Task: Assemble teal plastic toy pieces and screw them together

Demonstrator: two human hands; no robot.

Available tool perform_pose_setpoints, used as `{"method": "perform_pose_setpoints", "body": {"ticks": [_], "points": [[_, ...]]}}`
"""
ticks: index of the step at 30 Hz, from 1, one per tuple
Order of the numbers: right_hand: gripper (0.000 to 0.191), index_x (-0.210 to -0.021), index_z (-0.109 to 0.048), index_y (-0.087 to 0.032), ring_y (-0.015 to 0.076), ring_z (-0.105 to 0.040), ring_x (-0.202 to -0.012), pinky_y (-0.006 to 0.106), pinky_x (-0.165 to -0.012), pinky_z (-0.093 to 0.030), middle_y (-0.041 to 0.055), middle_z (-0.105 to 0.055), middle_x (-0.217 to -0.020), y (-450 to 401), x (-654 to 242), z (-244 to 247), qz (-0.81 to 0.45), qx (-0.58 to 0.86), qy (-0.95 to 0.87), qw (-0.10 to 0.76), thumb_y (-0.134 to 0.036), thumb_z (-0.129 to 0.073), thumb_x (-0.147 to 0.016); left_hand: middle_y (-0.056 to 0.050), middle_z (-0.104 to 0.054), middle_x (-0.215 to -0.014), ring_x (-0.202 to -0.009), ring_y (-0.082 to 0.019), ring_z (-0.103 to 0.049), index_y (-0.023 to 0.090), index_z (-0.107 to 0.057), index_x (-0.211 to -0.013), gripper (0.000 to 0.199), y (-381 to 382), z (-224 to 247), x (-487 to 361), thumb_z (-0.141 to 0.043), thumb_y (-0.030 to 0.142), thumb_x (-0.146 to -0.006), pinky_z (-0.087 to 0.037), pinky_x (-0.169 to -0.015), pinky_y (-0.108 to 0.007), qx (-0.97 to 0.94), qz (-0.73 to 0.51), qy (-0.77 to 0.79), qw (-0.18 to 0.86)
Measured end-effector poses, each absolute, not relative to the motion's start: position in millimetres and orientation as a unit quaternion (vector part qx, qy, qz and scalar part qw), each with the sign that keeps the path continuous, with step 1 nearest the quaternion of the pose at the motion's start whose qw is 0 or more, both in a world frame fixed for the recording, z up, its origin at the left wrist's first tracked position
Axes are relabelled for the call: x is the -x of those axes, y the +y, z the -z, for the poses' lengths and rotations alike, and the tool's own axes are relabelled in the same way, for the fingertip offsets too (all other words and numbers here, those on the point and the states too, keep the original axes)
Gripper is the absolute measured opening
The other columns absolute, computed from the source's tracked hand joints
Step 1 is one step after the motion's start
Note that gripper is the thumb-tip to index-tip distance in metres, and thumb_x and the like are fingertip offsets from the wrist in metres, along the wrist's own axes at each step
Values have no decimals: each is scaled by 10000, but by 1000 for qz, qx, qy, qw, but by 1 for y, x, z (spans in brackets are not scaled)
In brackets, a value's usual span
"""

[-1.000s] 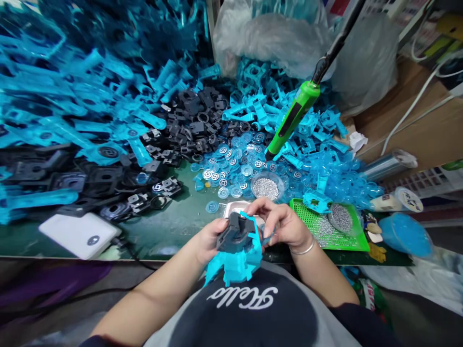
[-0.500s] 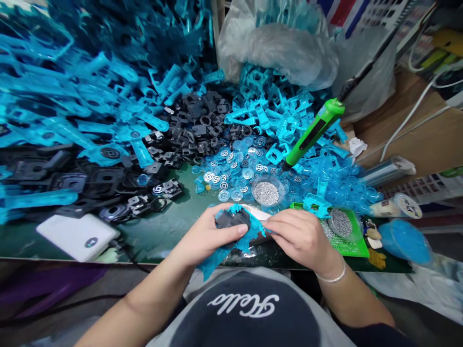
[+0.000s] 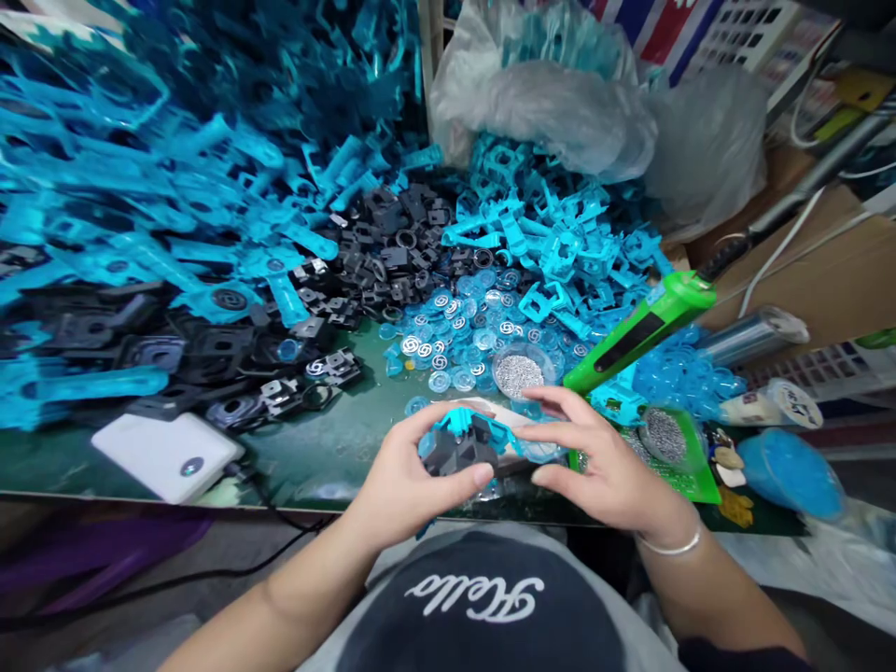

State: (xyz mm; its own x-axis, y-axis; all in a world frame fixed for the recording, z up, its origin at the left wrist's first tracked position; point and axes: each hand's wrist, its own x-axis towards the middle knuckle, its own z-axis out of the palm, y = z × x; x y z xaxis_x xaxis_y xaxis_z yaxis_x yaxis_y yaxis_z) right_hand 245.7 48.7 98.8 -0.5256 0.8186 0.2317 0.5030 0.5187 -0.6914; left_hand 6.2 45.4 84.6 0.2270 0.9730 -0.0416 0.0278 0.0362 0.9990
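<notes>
"Where is the black and bright-blue plastic assembly (image 3: 462,448)?"
"Over the green surface (image 3: 294,457), the left hand's (image 3: 413,476) fingers clamped on it."
"The right hand (image 3: 609,467)?"
"Fingers apart, beside the assembly, near the green pen-shaped electric screwdriver (image 3: 640,334)."

The screwdriver (image 3: 640,333) is bright green with a black strip. White "Hello" lettering marks the dark shirt (image 3: 480,621).
</notes>
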Motion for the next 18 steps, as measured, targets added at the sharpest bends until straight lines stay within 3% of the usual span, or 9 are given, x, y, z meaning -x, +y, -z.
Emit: {"method": "perform_pose_setpoints", "body": {"ticks": [2, 5, 10, 13, 16, 18], "points": [[370, -1260, -668, -300, 260, -661, -1215, 450, -1023, -569, 104, -651, -1315, 47, -244, -93, -387, 416, -738, 365, -450, -712, -925, -101, -761, -1159, -1092, -299, -700, 179, -709, -1112, 423, 45, -86, -4, -816, 372, -751, -528, -989, -395, -572, -422, 436, 552], [603, -1347, -567, -328, 254, -706, -1152, 443, -993, -599, 96, -678, -1271, 45, -234, -82, -403, 394, -681, 468, -439, -832, -817, -92, -754, -1139, -1062, -296, -699, 196, -680, -1131, 429, 48, -87, 0, -806, 388, -768, -533, -966, -398, -628, -378, 409, 544], [485, -1358, -615, -290, 247, -623, -1323, 460, -1112, -539, 110, -660, -1401, 48, -228, -90, -340, 278, -835, 332, -226, -755, -898, -85, -719, -1155, -1046, -285, -690, 225, -569, -1195, 570, 52, -84, 7, -852, 394, -730, -547, -913, -385, -684, -333, 404, 507], [511, -1457, -554, -259, 244, -576, -1380, 460, -1149, -513, 125, -609, -1471, 50, -228, -98, -292, 281, -870, 282, -199, -661, -960, -108, -703, -1250, -1140, -303, -680, 243, -521, -1315, 673, 52, -80, 13, -854, 378, -746, -532, -989, -416, -685, -337, 406, 502], [599, -1552, -444, -234, 275, -490, -1454, 498, -1205, -448, 134, -547, -1531, 50, -223, -96, -236, 301, -898, 219, -280, -631, -985, -127, -671, -1374, -1280, -332, -627, 247, -563, -1365, 677, 53, -74, 13, -848, 373, -764, -481, -1092, -452, -675, -354, 402, 508], [734, -1590, -364, -217, 325, -442, -1481, 555, -1213, -419, 164, -501, -1559, 48, -214, -89, -198, 342, -890, 228, -413, -671, -953, -117, -699, -1342, -1291, -332, -621, 234, -655, -1261, 552, 57, -69, 5, -844, 393, -768, -460, -1121, -452, -631, -407, 420, 510]]}}
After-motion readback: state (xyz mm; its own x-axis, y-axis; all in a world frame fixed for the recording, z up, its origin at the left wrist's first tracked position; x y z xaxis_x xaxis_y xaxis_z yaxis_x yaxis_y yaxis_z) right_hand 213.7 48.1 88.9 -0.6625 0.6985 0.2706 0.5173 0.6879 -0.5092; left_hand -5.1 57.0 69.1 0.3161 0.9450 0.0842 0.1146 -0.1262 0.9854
